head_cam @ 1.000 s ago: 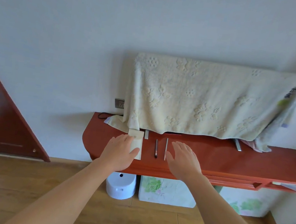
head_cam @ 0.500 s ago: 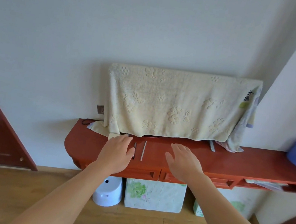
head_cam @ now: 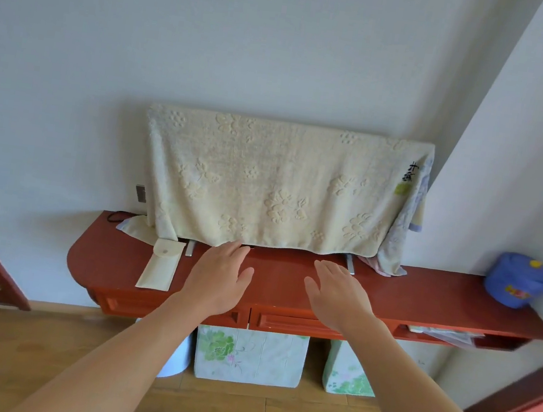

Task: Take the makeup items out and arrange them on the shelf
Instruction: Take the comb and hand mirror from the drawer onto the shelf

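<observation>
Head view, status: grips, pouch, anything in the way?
Left grip open, right grip open, both over shelf. Cream pouch flat at shelf's left end, flap shut, untouched. Nothing blocking it.

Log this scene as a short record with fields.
surface: red shelf against the wall
pouch: cream, flap shut, flat on the shelf's left part
left hand: fingers straight, holds nothing, over the shelf just right of the pouch, apart from it
right hand: fingers straight, holds nothing, over the shelf's middle
contact with shelf: cannot tell for either hand
towel: cream, draped over something standing at the back of the shelf
blue pot: on the shelf's far right end
boxes: floral, on the floor under the shelf
</observation>
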